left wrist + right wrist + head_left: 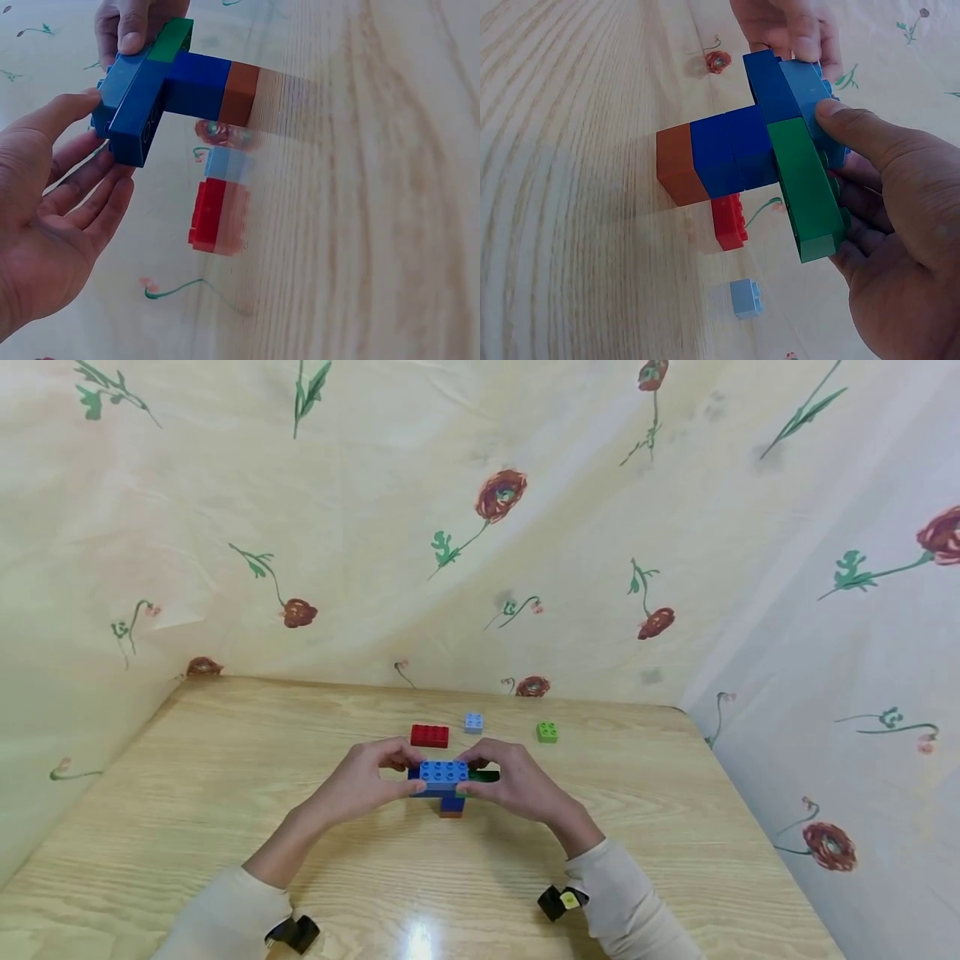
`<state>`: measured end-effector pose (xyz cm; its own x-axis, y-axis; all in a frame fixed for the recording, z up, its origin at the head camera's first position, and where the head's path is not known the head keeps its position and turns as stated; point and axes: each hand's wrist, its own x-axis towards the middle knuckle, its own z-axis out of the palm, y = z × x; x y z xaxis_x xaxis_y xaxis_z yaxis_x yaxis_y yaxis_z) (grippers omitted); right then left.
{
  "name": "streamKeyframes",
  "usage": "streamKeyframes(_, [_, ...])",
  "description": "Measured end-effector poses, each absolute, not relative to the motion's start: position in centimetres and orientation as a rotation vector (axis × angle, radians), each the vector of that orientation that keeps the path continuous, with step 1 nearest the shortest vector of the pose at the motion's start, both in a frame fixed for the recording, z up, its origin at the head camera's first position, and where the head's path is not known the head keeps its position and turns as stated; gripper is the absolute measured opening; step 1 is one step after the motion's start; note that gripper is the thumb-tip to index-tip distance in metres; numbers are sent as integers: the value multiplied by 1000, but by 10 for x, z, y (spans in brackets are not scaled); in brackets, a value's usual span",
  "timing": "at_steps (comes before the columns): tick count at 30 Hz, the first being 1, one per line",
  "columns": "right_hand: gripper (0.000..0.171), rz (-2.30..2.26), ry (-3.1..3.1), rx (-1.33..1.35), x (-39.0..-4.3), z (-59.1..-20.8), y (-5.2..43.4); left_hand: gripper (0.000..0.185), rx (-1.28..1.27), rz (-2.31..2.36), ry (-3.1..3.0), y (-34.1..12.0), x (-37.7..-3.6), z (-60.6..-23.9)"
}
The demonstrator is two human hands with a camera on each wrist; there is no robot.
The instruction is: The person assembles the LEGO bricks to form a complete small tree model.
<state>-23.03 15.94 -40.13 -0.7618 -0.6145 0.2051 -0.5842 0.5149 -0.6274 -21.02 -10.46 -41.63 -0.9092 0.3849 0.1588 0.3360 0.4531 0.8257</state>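
Both hands hold a lighter blue eight-stud toy brick (pixel 444 772) at the top of a small stack. My left hand (pixel 363 783) pinches its left end between thumb and fingers. At its right end my right hand (pixel 519 782) does the same, thumb on the near side. Under that brick, a long dark blue brick (pixel 139 112) and a green brick (pixel 804 184) lie end to end. Dark blue bricks (pixel 731 150) form the narrow column below them, with an orange brick (pixel 679 165) at the foot, by the wooden table. The fingers partly cover the top brick's far side.
Beyond the hands, a red brick (pixel 430 737), a small light blue brick (pixel 474 723) and a lime green brick (pixel 547 732) lie apart on the wooden table (pixel 225 760). A flowered cloth (pixel 360 527) hangs behind the table and along its sides.
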Motion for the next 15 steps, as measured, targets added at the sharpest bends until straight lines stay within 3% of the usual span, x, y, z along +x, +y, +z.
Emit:
streamKeyframes(10, [40, -1100, 2667, -1049, -234, -397, 163, 32, 695, 1458, 2663, -103, -212, -418])
streamKeyframes(15, [33, -1145, 2707, -1000, -245, -388, 176, 33, 706, 1454, 2659, -103, -213, -418])
